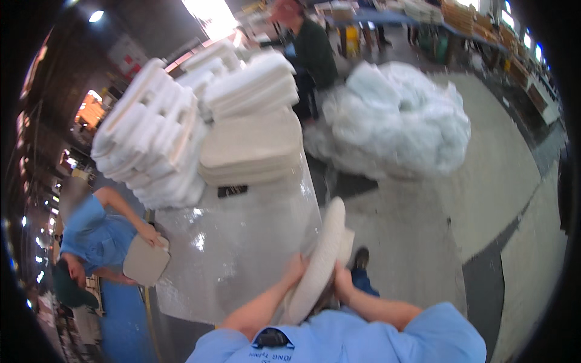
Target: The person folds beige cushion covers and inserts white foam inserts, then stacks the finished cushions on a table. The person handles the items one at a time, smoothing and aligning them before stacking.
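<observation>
Left hand point(295, 270) and right hand point(342, 282) both have hold of a pale cushion point(319, 260), tilted edge-on around 5 o'clock; can't really tell finger spread, kinda blurry. White pads point(148, 130) piled at 10 o'clock.

Pale sheeting point(411, 242) covers much of the dark floor point(484, 278) right of the glossy tabletop point(242, 242) — beyond its far edge a bright opening point(212, 17) glares, and past the far left corner shines a lamp point(95, 16).

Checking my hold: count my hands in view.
2: your left hand at the left side of the pale pad, your right hand at its right. Some fingers are hidden.
</observation>
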{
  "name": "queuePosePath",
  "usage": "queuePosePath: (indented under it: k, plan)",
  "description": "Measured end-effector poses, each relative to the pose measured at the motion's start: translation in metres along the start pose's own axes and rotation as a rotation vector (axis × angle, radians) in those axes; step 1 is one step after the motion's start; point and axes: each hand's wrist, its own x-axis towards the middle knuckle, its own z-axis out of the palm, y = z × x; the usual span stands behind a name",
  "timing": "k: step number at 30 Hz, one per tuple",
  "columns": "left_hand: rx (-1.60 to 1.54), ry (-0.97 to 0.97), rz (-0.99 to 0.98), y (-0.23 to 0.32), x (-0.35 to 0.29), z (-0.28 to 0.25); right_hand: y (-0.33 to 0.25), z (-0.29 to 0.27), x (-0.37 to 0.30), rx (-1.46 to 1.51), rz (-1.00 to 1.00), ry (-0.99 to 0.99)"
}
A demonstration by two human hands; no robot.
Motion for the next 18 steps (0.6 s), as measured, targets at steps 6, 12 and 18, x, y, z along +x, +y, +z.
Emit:
queuePosePath:
  k: [6,12,18]
  plan:
    - [-0.474,-0.139,-0.088,-0.008,0.033,0.013,-0.059,-0.011,0.038,0.126,0.102,0.072]
    - [-0.252,-0.079,-0.167,0.027,0.021,0.013,-0.070,-0.009,0.055,0.074,0.073,0.390]
    - [-0.042,0.038,-0.027,0.032,0.022,0.018,-0.064,-0.014,0.046,0.563,0.164,0.006]
